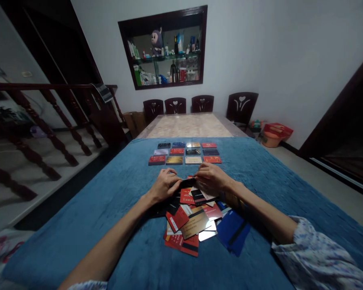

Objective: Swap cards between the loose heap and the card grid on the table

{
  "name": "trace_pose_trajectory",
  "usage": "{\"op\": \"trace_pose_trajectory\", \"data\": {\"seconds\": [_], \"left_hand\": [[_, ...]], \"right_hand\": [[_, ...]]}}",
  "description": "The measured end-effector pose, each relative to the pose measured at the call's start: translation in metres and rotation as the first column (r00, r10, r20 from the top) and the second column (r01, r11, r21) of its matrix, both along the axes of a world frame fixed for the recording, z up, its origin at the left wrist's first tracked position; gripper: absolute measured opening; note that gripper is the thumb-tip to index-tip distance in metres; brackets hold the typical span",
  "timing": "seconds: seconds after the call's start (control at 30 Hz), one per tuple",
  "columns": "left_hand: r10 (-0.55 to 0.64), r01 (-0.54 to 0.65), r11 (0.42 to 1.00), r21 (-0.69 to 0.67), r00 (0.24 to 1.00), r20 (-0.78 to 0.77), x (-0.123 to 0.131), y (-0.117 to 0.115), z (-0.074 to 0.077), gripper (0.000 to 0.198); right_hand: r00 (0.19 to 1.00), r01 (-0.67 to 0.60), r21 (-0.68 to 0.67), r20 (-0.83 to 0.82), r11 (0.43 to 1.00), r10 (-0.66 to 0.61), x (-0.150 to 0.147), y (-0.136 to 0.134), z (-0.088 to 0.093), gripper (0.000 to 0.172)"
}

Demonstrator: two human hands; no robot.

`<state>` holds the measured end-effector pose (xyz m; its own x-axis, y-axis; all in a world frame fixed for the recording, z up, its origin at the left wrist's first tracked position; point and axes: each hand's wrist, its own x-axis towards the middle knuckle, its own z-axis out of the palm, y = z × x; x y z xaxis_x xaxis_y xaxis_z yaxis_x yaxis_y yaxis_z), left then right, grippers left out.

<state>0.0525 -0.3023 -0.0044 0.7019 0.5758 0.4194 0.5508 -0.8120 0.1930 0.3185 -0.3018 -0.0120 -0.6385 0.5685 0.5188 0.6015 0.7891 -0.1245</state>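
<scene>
My left hand [164,186] and my right hand [211,179] meet over a loose pile of plastic cards [193,223] on a blue cloth [115,209]. Between their fingertips both hands pinch one dark card [187,182], held just above the pile. The pile mixes red, black, brown, silver and blue cards that overlap each other. Farther up the cloth lie three neat rows of cards [185,153], laid face up side by side.
The blue cloth covers the near part of a long table [187,125] with a marbled top. Several dark chairs [241,105] stand at its far end. A wooden stair railing [48,121] runs on the left. A red basket [275,133] sits on the floor at right.
</scene>
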Motion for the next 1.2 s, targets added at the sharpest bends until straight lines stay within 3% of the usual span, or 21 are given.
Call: {"op": "trace_pose_trajectory", "data": {"seconds": [0.5,0.73,0.97,1.2], "left_hand": [[0.111,-0.104,0.994,-0.043,0.974,0.199,0.005,0.018,-0.018,0.021],[0.179,-0.161,0.982,-0.093,0.955,0.236,0.011,0.022,-0.019,0.036],[0.207,-0.186,0.974,-0.127,0.961,0.184,0.012,0.022,-0.018,0.036],[0.229,-0.221,0.962,-0.163,0.973,0.036,0.015,0.018,-0.014,0.047]], "right_hand": [[0.984,0.161,-0.001,-0.081,0.987,-0.161,-0.006,0.002,-0.012,0.025],[0.966,0.25,0.004,-0.075,0.968,-0.249,-0.009,0.002,-0.016,0.022],[0.938,0.346,-0.059,-0.006,0.937,-0.347,-0.01,0.001,-0.018,0.038],[0.947,0.319,-0.068,0.053,0.945,-0.315,-0.015,0.001,-0.019,0.05]]}}
